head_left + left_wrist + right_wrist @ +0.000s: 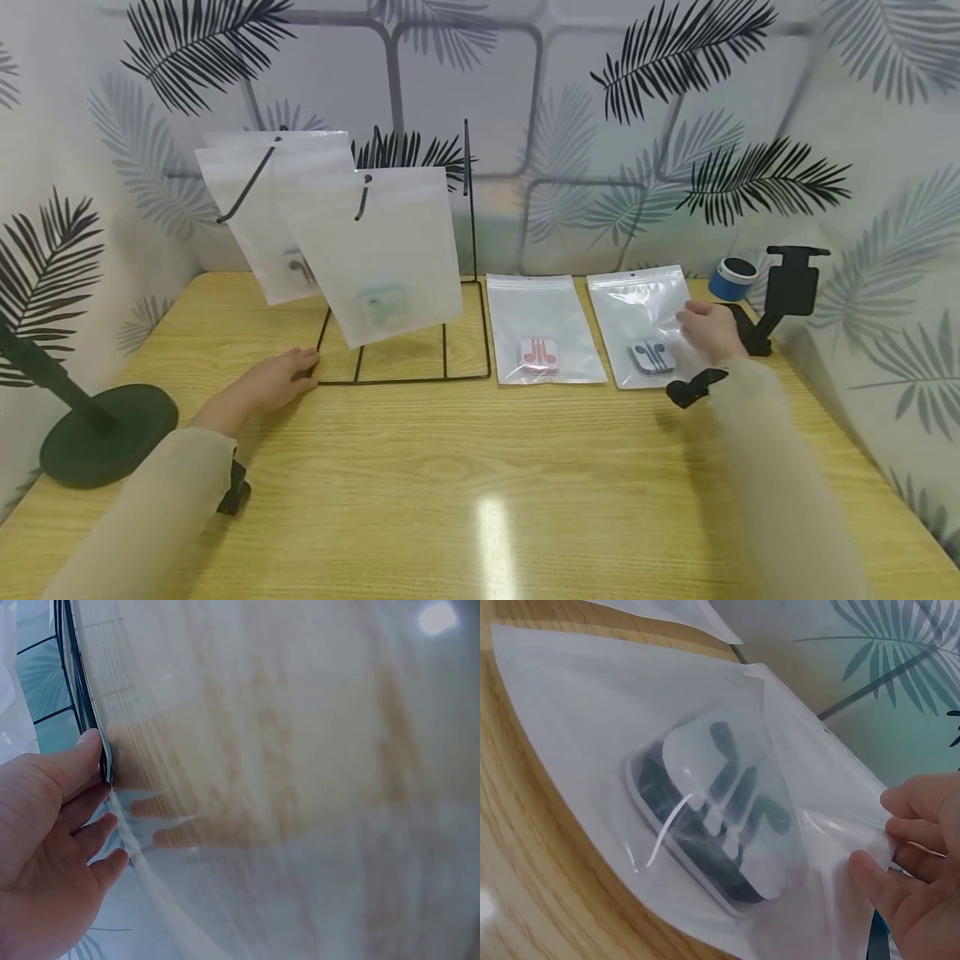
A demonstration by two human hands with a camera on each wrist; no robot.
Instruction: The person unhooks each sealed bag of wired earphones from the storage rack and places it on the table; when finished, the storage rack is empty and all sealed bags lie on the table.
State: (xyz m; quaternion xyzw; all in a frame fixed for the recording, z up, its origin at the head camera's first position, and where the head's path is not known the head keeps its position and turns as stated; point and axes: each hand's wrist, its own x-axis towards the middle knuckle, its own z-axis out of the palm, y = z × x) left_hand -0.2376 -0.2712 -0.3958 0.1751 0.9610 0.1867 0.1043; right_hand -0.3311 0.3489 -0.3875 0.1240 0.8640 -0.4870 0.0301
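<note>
My left hand [273,379] pinches the front left corner of a black wire rack [405,381] on the table; in the left wrist view its thumb [88,746] lies against the dark wire. My right hand [708,329] holds the right edge of a clear-front zip bag [637,304] between thumb and fingers. Inside that bag lies a small case with dark earphones [652,356], seen close in the right wrist view. Just left of it, flat on the table, is a second zip bag [532,304] with a pink earphone case [538,354].
White bags hang from the rack's hooks, one in front [397,242] and others [262,208] at its left. A dark green round stand base [112,433] is at the left. A blue-sided jar [732,279] and a black stand [791,283] are at the back right.
</note>
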